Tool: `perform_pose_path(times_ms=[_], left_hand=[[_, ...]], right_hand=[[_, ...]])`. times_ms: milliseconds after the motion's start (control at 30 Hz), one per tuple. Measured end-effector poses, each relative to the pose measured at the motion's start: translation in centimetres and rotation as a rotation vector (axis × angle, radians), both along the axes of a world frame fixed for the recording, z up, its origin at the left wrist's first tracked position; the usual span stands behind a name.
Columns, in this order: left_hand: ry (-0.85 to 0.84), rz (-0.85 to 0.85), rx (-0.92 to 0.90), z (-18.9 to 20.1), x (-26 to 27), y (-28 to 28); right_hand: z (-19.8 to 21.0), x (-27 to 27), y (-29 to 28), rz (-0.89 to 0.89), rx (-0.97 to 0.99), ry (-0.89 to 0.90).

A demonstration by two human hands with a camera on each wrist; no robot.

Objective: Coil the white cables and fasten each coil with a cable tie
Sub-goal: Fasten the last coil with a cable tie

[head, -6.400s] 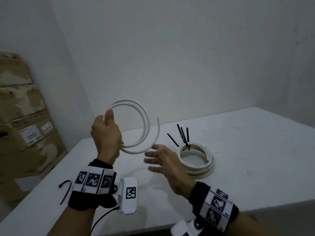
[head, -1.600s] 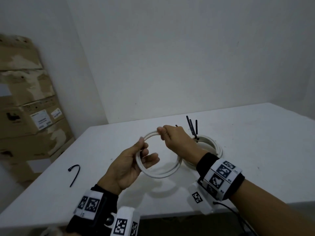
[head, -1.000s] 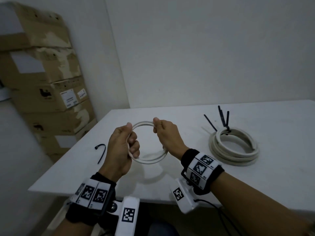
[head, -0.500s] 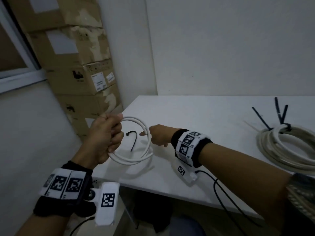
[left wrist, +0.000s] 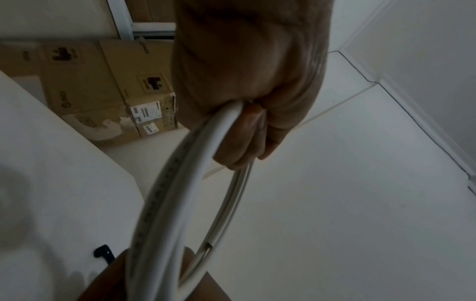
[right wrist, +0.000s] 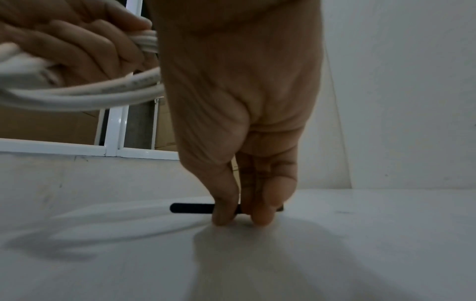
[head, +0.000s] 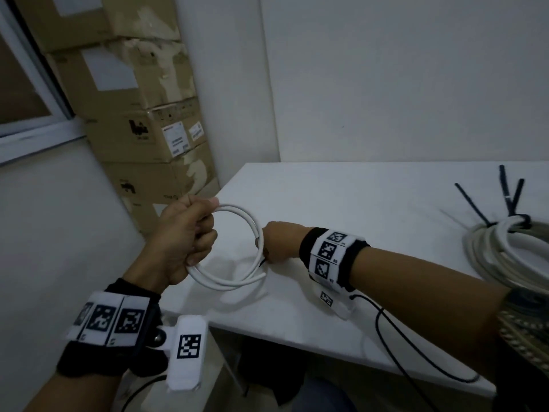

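The white cable [head: 237, 248] hangs as a small coil of a few loops in the air over the near left corner of the table [head: 371, 209], gripped at its upper left side by the left hand [head: 181, 233]. That hand is a closed fist, fingers and thumb wrapped round the bunched loops; the left wrist view shows the loops [left wrist: 165, 203] running out from under the curled fingers [left wrist: 239, 138], with one cut end lying along the inside of the ring. The coil stands roughly upright, its lower arc just above the tabletop and casting a shadow there.

The right hand [head: 277, 242] reaches across to the table surface just behind the coil's right side. In the right wrist view its thumb and fingertips [right wrist: 262, 211] point down and pinch a black cable tie [right wrist: 192, 208] that lies flat on the table; one end of the tie sticks out to the left of the thumb. The fingertips touch the tabletop.

At the right edge of the head view a second, larger coil [head: 505, 251] lies flat on the table, bound with black ties whose tails [head: 509, 191] stick up. Both wrists wear bands with black and white square markers. Stacked cardboard boxes [head: 142, 135] stand against the wall beyond the table's left end, beside a window frame [head: 32, 135]
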State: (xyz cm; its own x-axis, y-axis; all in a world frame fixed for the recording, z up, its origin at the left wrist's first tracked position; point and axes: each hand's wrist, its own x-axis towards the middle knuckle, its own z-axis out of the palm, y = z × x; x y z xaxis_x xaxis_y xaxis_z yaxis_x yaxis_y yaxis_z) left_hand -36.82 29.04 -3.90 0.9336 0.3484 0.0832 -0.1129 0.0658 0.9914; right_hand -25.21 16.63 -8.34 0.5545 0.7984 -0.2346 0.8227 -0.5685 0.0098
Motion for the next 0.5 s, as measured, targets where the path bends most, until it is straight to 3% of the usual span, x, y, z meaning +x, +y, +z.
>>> perform_pose_path(times_ms=[167,367,500], left_hand=[[0.014,-0.092,0.074,0.6,1.9,-4.6],[0.061,-0.2,0.164,0.8,4.7,-11.7],[0.082,-0.282,0.217,1.0,6.5,-17.1]], right_hand=[[0.5,-0.3,-7.8,-0.112,0.128,0.062],[3.4,-1.2,-20.5,-0.394,0.531,0.157],[4.3,-3.3,-27.2,-0.545,0.948,0.274]])
